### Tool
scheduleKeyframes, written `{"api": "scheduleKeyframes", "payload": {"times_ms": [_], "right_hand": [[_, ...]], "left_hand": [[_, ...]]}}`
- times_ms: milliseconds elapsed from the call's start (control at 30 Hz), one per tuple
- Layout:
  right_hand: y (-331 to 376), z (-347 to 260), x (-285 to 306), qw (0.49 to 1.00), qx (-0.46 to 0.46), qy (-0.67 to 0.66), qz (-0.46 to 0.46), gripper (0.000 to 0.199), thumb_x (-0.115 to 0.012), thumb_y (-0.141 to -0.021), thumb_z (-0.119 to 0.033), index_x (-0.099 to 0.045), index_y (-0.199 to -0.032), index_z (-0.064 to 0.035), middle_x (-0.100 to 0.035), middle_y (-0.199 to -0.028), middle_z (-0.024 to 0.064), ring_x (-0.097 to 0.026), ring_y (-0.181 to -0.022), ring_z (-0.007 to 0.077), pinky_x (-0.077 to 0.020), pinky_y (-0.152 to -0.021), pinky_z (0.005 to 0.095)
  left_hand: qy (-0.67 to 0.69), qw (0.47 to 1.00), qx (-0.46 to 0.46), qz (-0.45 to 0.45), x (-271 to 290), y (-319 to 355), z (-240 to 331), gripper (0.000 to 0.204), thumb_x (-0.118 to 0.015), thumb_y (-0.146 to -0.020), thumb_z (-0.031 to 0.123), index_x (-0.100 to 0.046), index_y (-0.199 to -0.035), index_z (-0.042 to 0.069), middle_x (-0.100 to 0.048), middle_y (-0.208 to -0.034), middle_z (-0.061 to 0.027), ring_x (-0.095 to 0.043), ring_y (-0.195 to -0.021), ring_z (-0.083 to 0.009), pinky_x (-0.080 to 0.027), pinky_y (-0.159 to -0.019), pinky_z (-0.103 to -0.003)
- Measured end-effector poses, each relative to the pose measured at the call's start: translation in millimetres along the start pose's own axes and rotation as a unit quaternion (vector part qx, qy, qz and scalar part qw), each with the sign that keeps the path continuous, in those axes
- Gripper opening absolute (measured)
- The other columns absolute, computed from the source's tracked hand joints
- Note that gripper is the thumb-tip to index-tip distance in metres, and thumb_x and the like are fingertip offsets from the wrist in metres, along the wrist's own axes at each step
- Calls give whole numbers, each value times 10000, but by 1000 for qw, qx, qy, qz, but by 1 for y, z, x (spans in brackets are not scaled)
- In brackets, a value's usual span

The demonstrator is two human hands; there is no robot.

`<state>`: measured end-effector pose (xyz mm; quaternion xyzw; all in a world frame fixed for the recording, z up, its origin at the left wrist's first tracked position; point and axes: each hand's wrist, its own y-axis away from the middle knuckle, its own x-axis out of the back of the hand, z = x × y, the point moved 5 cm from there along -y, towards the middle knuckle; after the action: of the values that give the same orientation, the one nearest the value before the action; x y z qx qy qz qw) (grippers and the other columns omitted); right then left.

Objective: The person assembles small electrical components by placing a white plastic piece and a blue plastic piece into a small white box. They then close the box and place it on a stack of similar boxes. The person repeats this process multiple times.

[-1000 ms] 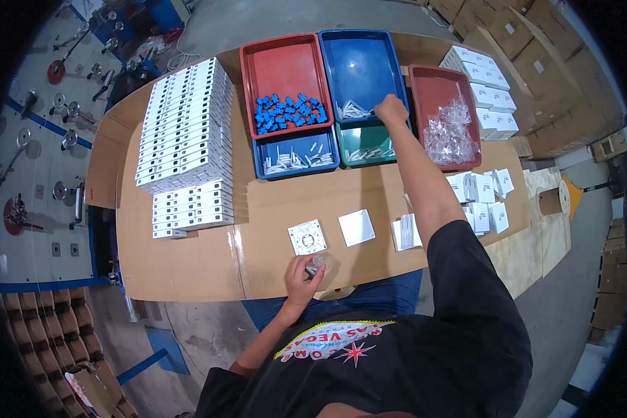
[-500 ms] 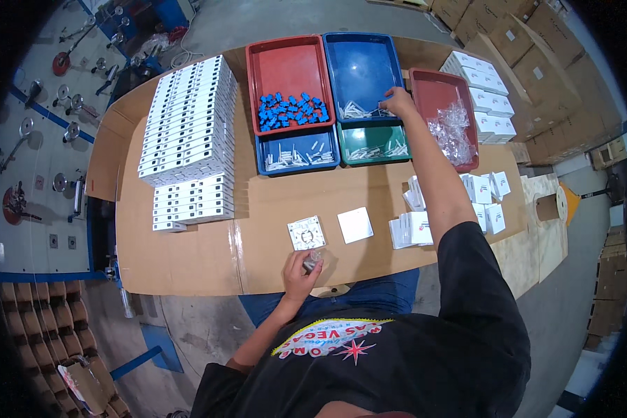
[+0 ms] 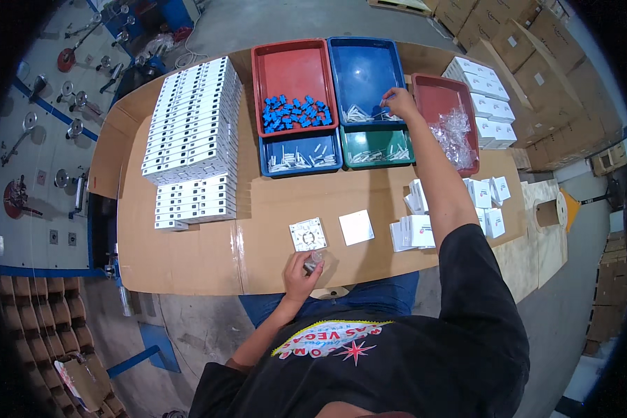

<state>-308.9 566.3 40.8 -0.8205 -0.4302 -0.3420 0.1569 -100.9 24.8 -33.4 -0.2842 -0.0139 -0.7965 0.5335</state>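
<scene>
Near the front edge of the cardboard-covered table, my left hand (image 3: 299, 280) is closed around a small clear plastic bag (image 3: 316, 260) with greyish contents. Just beyond it lies a square white plate with a patterned face (image 3: 307, 235), and to the right a plain white square (image 3: 357, 227). My right arm reaches across to the far blue tray (image 3: 366, 66). There my right hand (image 3: 400, 104) has its fingertips pinched above slim pale pieces (image 3: 359, 113); what they hold is too small to make out.
A red tray (image 3: 290, 66) contains blue plastic parts. Nearer are a small blue tray (image 3: 263, 162) and a green tray (image 3: 355, 141) with slim white pieces. Another red tray (image 3: 428, 94) holds clear bags. White boxes (image 3: 191, 129) stand stacked at left; small white boxes (image 3: 416, 231) sit at right.
My right hand's fingertips have drawn up slightly from the pale pieces in the far blue tray. My left hand stays in place with the bag. The whole view has shifted slightly.
</scene>
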Motion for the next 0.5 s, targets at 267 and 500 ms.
{"api": "scheduleKeyframes", "payload": {"times_ms": [267,500], "right_hand": [[7,-14,24,994,50,53,79,234,-825,-815,-212,-779,-1013,-96,-774,-900,108,-749,-732,212,-575,-703,371],[128,-86,8,985,113,-125,22,181,-781,-908,-161,-747,-1028,-29,-727,-886,35,-621,-765,91,-481,-646,253]], "left_hand": [[19,1000,7,-8,-2,1,1,346,-853,-810,168,-685,-1069,12,-685,-988,-143,-680,-897,-330,-547,-771,-404],[8,999,-6,32,3,0,0,373,-871,-795,170,-689,-1083,16,-693,-980,-132,-685,-885,-314,-549,-762,-390]]}}
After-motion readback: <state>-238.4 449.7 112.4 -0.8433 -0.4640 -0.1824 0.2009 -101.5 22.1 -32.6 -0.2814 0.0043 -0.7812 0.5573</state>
